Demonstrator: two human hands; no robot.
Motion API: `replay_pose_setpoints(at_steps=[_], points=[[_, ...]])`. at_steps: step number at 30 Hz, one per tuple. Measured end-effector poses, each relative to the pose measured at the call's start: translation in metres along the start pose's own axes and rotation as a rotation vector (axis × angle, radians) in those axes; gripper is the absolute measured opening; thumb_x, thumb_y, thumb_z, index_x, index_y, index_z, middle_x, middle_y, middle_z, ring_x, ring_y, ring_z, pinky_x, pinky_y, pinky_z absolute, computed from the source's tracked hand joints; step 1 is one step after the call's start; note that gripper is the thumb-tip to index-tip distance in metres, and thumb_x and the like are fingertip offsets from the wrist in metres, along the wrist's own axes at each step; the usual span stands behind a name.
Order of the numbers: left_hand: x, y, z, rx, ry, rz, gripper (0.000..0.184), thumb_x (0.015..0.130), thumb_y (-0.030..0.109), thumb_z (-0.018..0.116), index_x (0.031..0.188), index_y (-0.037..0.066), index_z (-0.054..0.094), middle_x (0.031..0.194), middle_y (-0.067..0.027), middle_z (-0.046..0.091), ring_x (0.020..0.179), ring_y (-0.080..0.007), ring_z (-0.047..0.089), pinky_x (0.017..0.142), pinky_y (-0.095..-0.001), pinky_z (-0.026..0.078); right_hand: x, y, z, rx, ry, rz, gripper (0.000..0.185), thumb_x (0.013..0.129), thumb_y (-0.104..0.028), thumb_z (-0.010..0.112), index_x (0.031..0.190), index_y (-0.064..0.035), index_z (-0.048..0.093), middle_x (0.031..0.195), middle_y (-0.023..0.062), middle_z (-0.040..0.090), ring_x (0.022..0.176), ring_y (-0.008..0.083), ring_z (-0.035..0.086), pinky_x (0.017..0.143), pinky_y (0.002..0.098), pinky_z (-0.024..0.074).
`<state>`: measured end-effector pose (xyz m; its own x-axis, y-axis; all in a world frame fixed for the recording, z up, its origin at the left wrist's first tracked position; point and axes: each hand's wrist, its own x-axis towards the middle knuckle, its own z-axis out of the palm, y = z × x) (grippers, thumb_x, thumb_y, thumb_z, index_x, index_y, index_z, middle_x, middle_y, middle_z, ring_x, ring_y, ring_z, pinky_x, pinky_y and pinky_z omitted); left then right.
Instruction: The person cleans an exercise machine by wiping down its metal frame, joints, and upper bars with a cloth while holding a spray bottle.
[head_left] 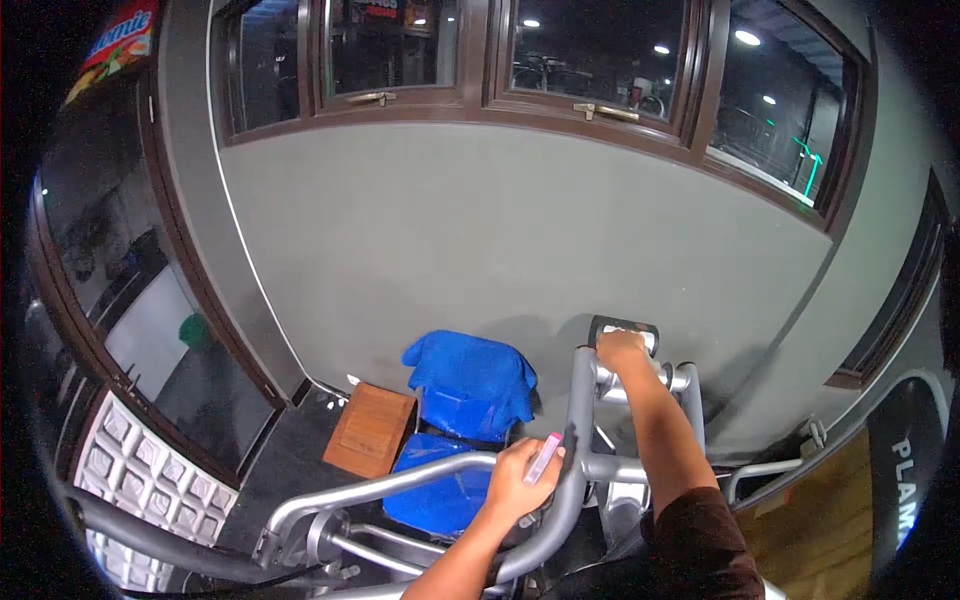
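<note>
Left hand (517, 482) holds a slim pink-capped pale container (542, 461); right hand (622, 348), grip indeterminable, should press evenly on the black rounded machine part (634, 323) beneath.

From afar I watch through one head-worn camera, its wide, dark-rimmed round view facing forward and down past the person's bare left hand (520, 480) and bare right hand (622, 348), both fairly near, toward a flat grey painted wall (500, 220) and brown-framed glass windows (600, 55) beyond.
</note>
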<state>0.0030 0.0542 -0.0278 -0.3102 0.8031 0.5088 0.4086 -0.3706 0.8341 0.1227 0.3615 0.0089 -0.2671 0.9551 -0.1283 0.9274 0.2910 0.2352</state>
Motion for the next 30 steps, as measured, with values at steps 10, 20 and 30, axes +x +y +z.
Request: replay_pose_setpoints(at_steps=[10,20,30], points=[[0.000,-0.002,0.001,-0.033,-0.012,-0.040,0.019,0.088,0.014,0.073,0.080,-0.001,0.066,0.073,-0.0193,0.063,0.064,-0.0370,0.063,0.060,-0.0438,0.049,-0.070,0.003,0.002,-0.038,0.232,-0.181,0.025,0.092,-0.019,0.057,0.104,-0.0078,0.076,0.106,0.0155,0.076,0.103,0.0326,0.073,0.081,0.0477,0.0597],[-0.001,0.000,0.006,-0.006,-0.042,-0.050,0.012,0.088,0.010,0.073,0.083,0.000,0.068,0.075,-0.0165,0.064,0.066,-0.0312,0.064,0.062,-0.0395,0.049,-0.117,-0.001,0.010,-0.008,0.238,-0.142,0.023,0.091,-0.021,0.060,0.103,-0.0078,0.074,0.108,0.0153,0.075,0.099,0.0322,0.075,0.080,0.0450,0.0599],[0.003,-0.001,0.004,0.018,-0.029,-0.046,0.010,0.088,0.008,0.072,0.085,-0.001,0.069,0.072,-0.0129,0.062,0.062,-0.0244,0.061,0.059,-0.0371,0.047,-0.094,0.003,0.028,0.161,0.312,-0.084,0.029,0.089,-0.015,0.058,0.112,-0.0053,0.073,0.094,0.0168,0.076,0.088,0.0352,0.076,0.075,0.0492,0.0602]])
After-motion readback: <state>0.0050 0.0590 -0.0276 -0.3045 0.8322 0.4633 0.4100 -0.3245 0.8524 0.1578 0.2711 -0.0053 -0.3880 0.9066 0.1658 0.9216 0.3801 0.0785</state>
